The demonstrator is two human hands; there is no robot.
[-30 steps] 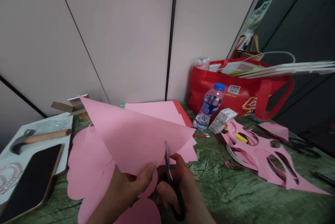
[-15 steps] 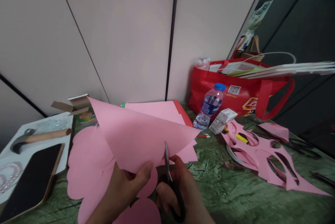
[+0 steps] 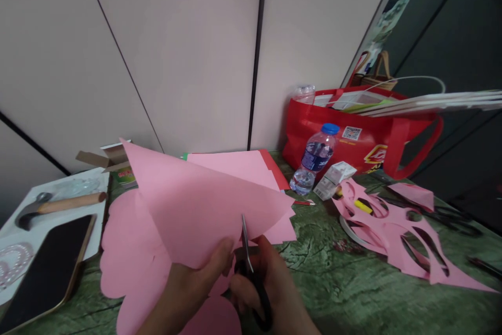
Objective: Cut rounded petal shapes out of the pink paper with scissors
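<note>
A sheet of pink paper (image 3: pixel 196 194) is held up at a slant above the table. My left hand (image 3: pixel 196 282) pinches its lower edge, thumb in front and the other fingers hidden behind. In my right hand (image 3: pixel 270 282) are black-handled scissors (image 3: pixel 248 251), fingers through the loops. Their blades are on the paper near its lower right, just right of my left thumb. Rounded pink paper cut-outs (image 3: pixel 129 241) lie beneath and to the left of the sheet. Behind it, a stack of pink paper (image 3: pixel 239 160) rests on the table.
At left are a phone (image 3: pixel 49 267), a hammer (image 3: pixel 66 203) and an opened small box (image 3: pixel 121 162). Cut pink scraps (image 3: pixel 396 235) lie right, beside another pair of scissors (image 3: pixel 458 220). A water bottle (image 3: pixel 314 160), a white box (image 3: pixel 334 181) and a red bag (image 3: pixel 333 115) stand behind.
The pink sheet has shifted slightly left and turned a little. My right hand and the scissors have moved slightly left, and my left thumb is now closer to the blades.
</note>
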